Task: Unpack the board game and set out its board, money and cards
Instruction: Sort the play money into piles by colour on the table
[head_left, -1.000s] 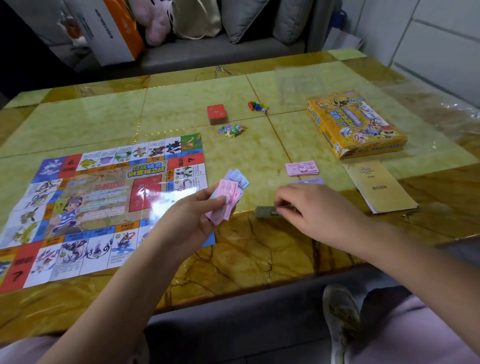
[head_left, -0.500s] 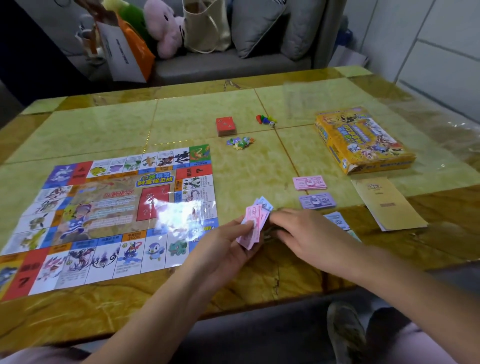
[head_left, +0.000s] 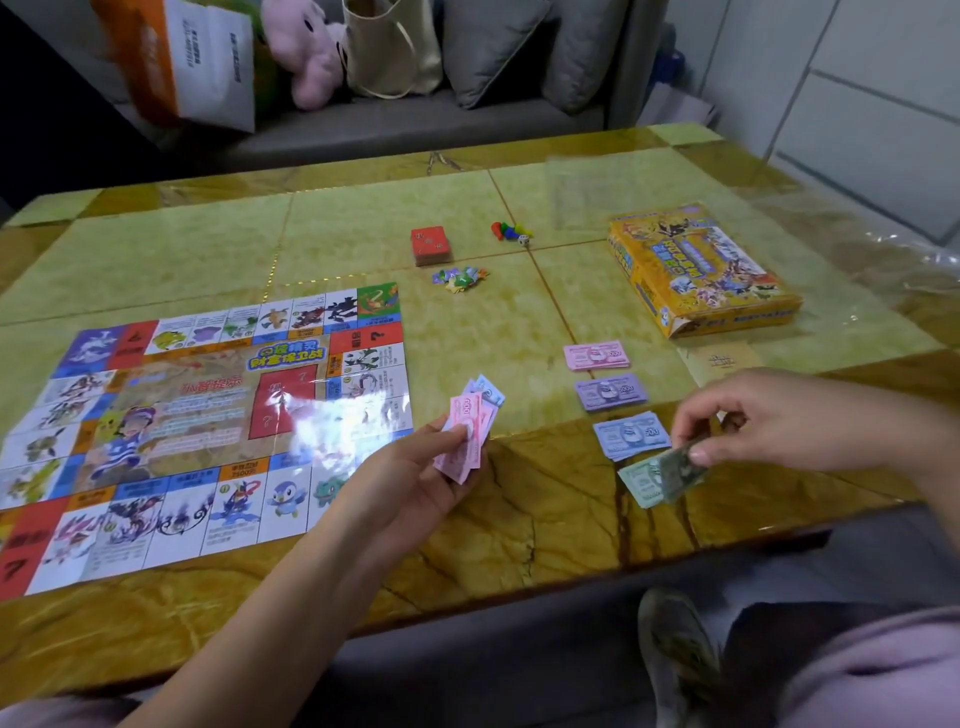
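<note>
The right hand pinches green notes low over the table, next to three money piles. The left hand has its grip closed on a fan of pink and blue notes. The board lies flat leftward.

The board runs off the left edge, so its last squares there are lost. The right grip covers most of the tan booklet and one end of the green notes, which look smeary. The little coloured pieces are too small to tell apart. The left grip hides the bottom of its pink notes.
</note>
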